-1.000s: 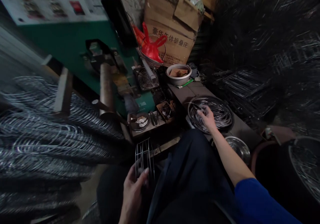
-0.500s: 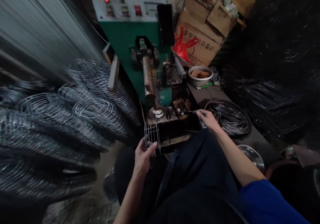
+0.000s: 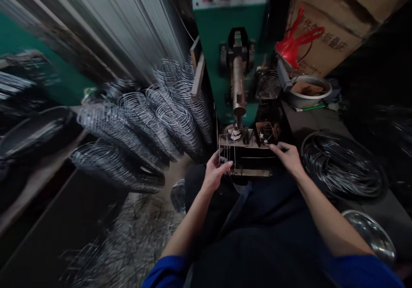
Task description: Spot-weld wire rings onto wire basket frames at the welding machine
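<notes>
My left hand (image 3: pixel 216 172) is closed on a small wire rack (image 3: pixel 227 150) of thin parallel metal rods, held upright below the welding machine's round lower plate (image 3: pixel 234 134). White scraps lie on that plate, under the machine's metal arm (image 3: pixel 238 86). To the right, my right hand (image 3: pixel 289 156) pinches thumb and forefinger together. A thin wire seems to run left from its fingertips along the shelf edge, hard to make out against it. Near those fingertips stands a small box (image 3: pixel 267 134) with little pieces inside.
Tall stacks of wire rings (image 3: pixel 178 120) stand on the left. At right are a coil of wire (image 3: pixel 341 168), a metal bowl (image 3: pixel 370 232) and a basin (image 3: pixel 309 92) holding brown pieces. The green machine (image 3: pixel 209 39) rises ahead; wire pieces (image 3: pixel 138 236) litter the floor.
My view has swung left, shifting everything rightward in the picture. My right hand has come slightly nearer to my left, below the small box. The rack stays in my left hand.
</notes>
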